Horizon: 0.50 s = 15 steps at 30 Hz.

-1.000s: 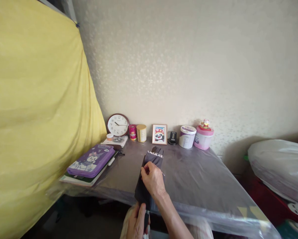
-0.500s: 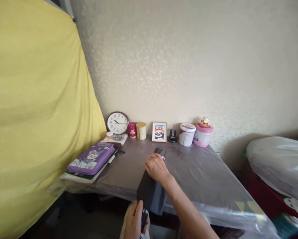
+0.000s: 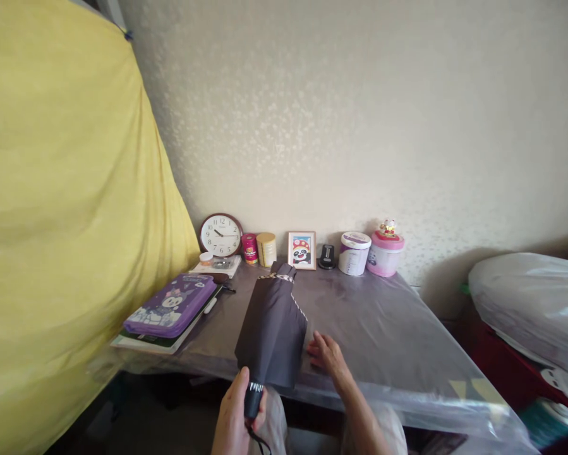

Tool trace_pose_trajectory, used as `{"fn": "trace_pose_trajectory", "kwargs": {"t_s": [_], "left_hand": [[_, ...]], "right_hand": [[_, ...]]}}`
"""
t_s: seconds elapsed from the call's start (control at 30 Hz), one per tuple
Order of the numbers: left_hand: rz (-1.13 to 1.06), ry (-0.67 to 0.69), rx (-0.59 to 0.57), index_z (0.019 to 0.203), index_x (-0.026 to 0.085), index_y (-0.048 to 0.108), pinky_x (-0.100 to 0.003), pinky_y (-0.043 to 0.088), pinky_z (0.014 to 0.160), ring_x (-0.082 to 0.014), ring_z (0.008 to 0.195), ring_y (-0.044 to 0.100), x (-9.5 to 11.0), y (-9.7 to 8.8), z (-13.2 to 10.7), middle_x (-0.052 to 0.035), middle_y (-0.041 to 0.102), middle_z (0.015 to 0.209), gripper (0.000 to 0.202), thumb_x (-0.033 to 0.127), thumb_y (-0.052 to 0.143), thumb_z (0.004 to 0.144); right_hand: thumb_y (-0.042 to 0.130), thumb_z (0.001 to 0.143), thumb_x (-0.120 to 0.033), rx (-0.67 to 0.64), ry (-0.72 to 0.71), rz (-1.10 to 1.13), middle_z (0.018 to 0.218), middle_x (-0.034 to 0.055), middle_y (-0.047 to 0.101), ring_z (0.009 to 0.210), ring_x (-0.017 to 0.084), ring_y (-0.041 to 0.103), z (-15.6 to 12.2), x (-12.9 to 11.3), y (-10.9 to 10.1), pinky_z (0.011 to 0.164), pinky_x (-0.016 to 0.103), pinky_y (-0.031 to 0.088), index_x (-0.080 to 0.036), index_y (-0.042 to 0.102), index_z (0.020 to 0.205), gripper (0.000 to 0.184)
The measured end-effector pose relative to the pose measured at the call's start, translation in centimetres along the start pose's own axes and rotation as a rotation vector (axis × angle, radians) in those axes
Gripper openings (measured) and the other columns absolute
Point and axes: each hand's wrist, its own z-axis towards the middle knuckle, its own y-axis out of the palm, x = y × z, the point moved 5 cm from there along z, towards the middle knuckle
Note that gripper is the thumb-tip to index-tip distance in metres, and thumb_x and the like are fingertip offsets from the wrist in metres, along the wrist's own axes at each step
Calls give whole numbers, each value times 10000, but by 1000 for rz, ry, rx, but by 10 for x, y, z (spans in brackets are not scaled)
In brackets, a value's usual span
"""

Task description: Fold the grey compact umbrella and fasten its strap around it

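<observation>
A dark grey folding umbrella (image 3: 271, 328) lies lengthwise over the table (image 3: 388, 335), its canopy loose and spread, its tip toward the wall. My left hand (image 3: 234, 417) is closed round the umbrella's black handle (image 3: 252, 398) just off the table's near edge. My right hand (image 3: 326, 354) rests on the table right beside the canopy's right edge, fingers stretched out and touching the fabric.
A purple pencil case (image 3: 170, 305) lies on books at the left. Along the wall stand a clock (image 3: 220, 234), two small tins (image 3: 259, 248), a framed picture (image 3: 301, 250), and two tubs (image 3: 371, 253). A yellow cloth (image 3: 66, 221) hangs left; a plastic bag (image 3: 530, 303) sits right.
My right hand has left the umbrella's top and come down to its right side. The canopy, held tight before, now hangs loose and wider.
</observation>
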Motion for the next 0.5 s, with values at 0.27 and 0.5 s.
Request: {"fn": "trace_pose_trajectory", "kwargs": {"t_s": [0.27, 0.5], "left_hand": [[13, 23, -87, 472, 131, 501, -191, 196, 387, -42, 346, 293, 9, 2, -2, 20, 433, 404, 547, 615, 521, 725], [97, 84, -27, 475, 146, 498, -204, 235, 385, -58, 354, 296, 7, -5, 4, 26, 425, 396, 528, 595, 489, 751]], "right_hand": [[741, 531, -524, -199, 180, 540, 503, -74, 472, 451, 75, 468, -27, -3, 46, 456, 194, 389, -183, 500, 635, 431], [704, 563, -548, -42, -15, 348, 464, -83, 413, 431, 60, 395, -33, -28, 15, 414, 170, 345, -184, 421, 565, 461]]}}
